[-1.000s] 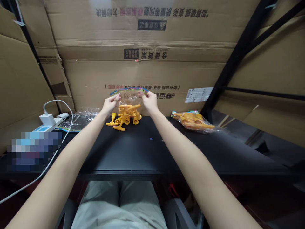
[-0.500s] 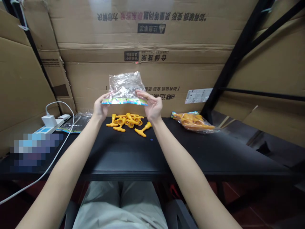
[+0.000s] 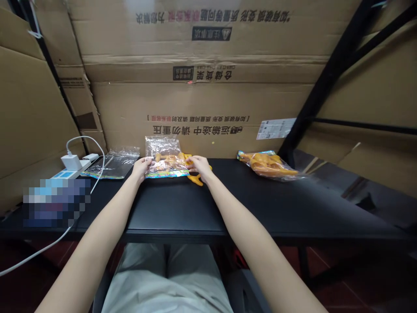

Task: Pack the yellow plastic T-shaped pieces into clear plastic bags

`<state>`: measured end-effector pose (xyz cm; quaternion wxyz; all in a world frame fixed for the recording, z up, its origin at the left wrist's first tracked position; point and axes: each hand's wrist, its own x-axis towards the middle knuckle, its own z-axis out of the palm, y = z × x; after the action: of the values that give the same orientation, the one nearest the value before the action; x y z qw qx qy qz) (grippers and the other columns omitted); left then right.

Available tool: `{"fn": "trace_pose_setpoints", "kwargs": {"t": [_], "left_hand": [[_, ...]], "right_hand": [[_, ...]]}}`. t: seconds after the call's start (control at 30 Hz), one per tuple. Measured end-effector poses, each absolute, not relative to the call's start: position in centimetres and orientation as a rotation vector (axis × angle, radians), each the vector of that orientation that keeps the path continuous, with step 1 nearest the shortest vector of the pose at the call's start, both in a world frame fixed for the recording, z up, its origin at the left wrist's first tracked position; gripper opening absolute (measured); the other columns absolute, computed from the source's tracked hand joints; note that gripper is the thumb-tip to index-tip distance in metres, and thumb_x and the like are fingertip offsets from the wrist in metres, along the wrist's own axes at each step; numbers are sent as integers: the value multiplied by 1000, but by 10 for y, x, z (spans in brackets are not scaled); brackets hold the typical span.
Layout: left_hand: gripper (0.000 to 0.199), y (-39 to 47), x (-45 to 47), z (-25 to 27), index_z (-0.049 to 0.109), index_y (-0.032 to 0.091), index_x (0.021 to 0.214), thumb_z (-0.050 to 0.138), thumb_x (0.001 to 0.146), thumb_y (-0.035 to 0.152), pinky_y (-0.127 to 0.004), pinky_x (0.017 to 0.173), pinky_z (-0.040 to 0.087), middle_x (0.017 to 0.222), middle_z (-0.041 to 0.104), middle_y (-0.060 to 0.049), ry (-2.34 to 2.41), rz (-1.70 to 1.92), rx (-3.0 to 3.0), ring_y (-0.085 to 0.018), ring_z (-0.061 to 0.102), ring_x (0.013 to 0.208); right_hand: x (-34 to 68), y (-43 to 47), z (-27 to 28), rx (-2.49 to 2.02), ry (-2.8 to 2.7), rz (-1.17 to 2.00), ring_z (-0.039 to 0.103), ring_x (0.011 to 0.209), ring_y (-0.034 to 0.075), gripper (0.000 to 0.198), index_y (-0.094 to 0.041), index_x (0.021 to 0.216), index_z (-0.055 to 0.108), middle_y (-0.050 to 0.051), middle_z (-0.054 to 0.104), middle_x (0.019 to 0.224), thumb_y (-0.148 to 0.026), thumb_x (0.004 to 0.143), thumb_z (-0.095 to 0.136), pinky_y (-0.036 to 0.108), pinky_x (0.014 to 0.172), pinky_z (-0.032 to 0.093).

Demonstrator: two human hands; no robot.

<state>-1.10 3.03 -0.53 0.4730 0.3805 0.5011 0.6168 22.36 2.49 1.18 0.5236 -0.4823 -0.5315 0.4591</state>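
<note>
My left hand (image 3: 142, 169) pinches the left edge of a clear plastic bag (image 3: 161, 145) with a colourful printed strip along its near edge. At the bag's right edge, the fingers of my right hand (image 3: 200, 167) are closed, seemingly on the film. Several orange-yellow plastic T-shaped handles (image 3: 169, 161) lie behind the bag and show through it. Another T-shaped handle (image 3: 196, 179) sticks out beneath my right hand, partly covered.
At the right of the black table (image 3: 176, 213) lies a filled bag (image 3: 269, 164) of orange-yellow pieces. A flat clear bag (image 3: 119, 165) lies at left, beside a power strip (image 3: 70, 172) with a white charger (image 3: 71, 162) and cable. Cardboard (image 3: 202, 100) walls the back.
Both hands have come down with the plastic bag, from above the pile of T-shaped handles to tabletop height in front of it. The bag now covers much of the pile.
</note>
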Motion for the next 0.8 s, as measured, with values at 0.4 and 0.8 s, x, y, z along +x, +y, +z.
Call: {"fn": "trace_pose_setpoints", "kwargs": {"t": [0.4,0.8], "left_hand": [[6,16,-9,6,58,15,89,57,82,14,-16,41,38,62,64,1,1184,1506,918,-9,60,48],[18,22,-14,2,62,15,92,65,77,23,-14,36,27,65,66,-1,1143,1564,951,-5,53,42]], "right_hand": [[256,24,13,-2090,-1887,376,67,84,27,14,-14,83,68,16,70,85,-19,73,59,33,69,48],[265,42,-14,-1993,-1716,217,47,119,28,39,-20,124,54,13,54,129,-22,89,37,46,93,35]]}}
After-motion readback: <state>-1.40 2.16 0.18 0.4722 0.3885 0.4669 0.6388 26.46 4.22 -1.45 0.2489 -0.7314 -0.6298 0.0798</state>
